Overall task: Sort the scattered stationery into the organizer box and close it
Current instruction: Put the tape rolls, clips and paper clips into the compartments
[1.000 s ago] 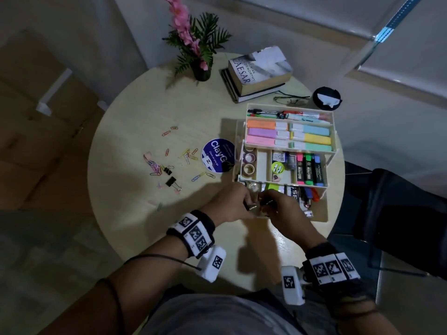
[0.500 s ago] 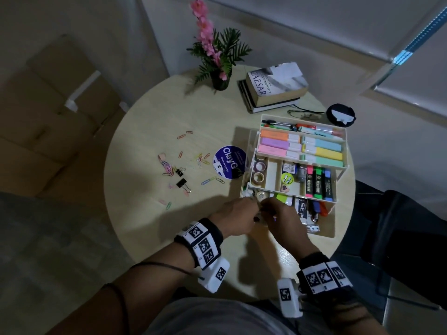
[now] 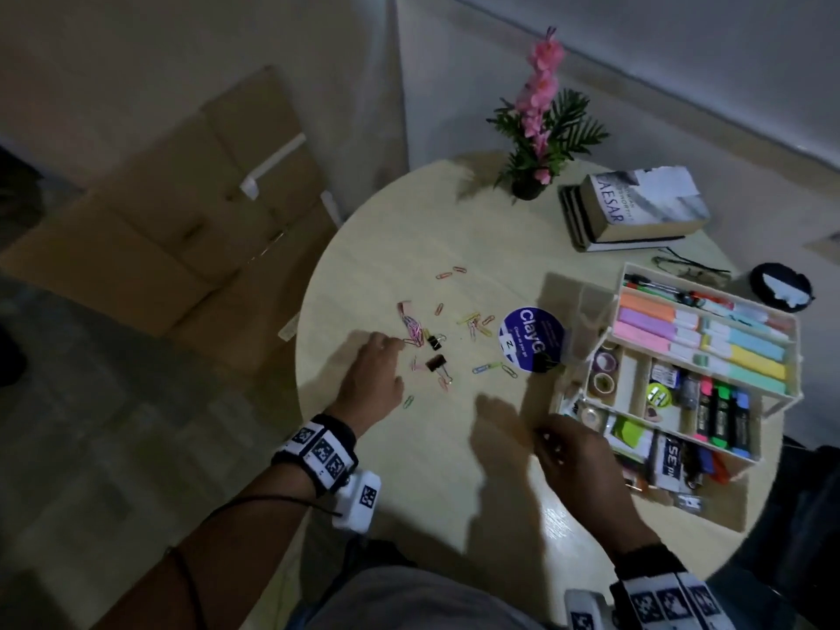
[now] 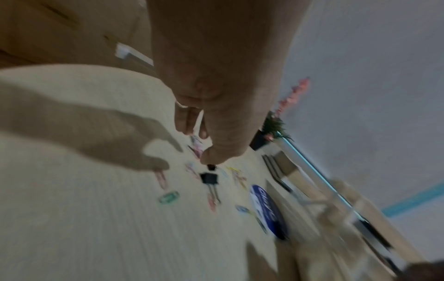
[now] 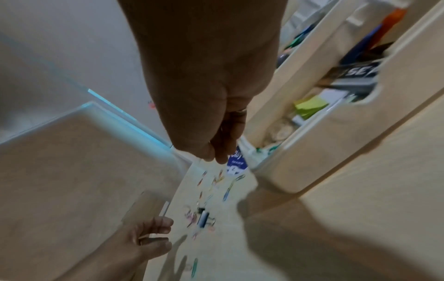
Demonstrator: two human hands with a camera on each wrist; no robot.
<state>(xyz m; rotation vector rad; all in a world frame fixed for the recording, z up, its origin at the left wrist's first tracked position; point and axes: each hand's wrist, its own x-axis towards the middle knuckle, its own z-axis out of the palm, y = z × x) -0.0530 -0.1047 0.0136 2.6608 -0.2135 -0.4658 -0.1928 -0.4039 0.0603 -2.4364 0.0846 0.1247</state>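
The open tiered organizer box [image 3: 798, 356] stands at the table's right, filled with highlighters, markers, tape rolls and sticky notes. Coloured paper clips [image 3: 475, 325] and two binder clips [image 3: 435, 342] lie scattered left of it. My left hand [image 3: 400, 361] hovers over them with relaxed fingers and holds nothing; its thumb tip is just short of a black binder clip [image 4: 209, 178]. My right hand [image 3: 543, 436] is at the box's lower front-left corner with curled fingers [image 5: 217, 155]. Whether it pinches anything is hidden.
A round blue ClayG tub [image 3: 529, 338] sits between the clips and the box. Stacked books [image 3: 636, 211], a potted flower [image 3: 541, 129], glasses [image 3: 691, 266] and a black round object [image 3: 782, 293] line the far side. Cardboard boxes [image 3: 182, 211] lie on the floor at left.
My hands have parted. The left hand left the box front and swung left to the scattered clips. The right hand stayed by the box corner. The head view shifted left.
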